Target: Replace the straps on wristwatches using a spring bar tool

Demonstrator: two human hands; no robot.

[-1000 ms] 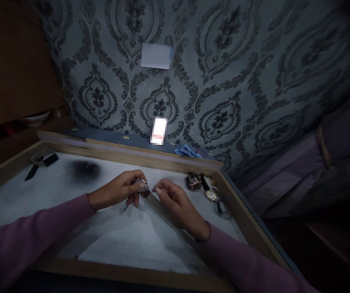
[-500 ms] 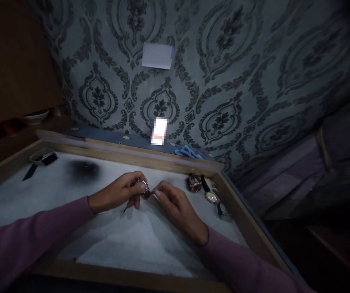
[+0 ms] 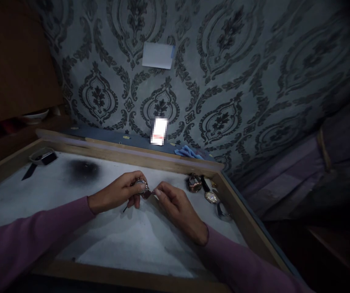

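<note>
Over the white tray floor, my left hand point(image 3: 130, 189) is closed round a wristwatch point(image 3: 142, 185) with a round face and a shiny metal case. Its thumb presses on the watch face. A dark brown piece point(image 3: 146, 195), seemingly part of the strap, sticks out of the watch towards the right. My right hand point(image 3: 173, 201) is closed in a pinch beside that piece. What its fingertips grip is too small and dim to name. Below my left fingers pokes a thin dark tip point(image 3: 125, 209); I cannot tell what it belongs to.
Several watches lie at the right, among them a gold-toned watch point(image 3: 211, 197). A raised wooden rim point(image 3: 132, 155) surrounds the work surface. At the far left sits a small clear container point(image 3: 42, 156) with dark pieces. Behind the rim are a blue cloth point(image 3: 188, 152) and a bright, blurred-out upright object point(image 3: 159, 131).
Both hands stay nearly in place, with the watch still in my left hand. My right fingertips have shifted very slightly at the brown piece.
</note>
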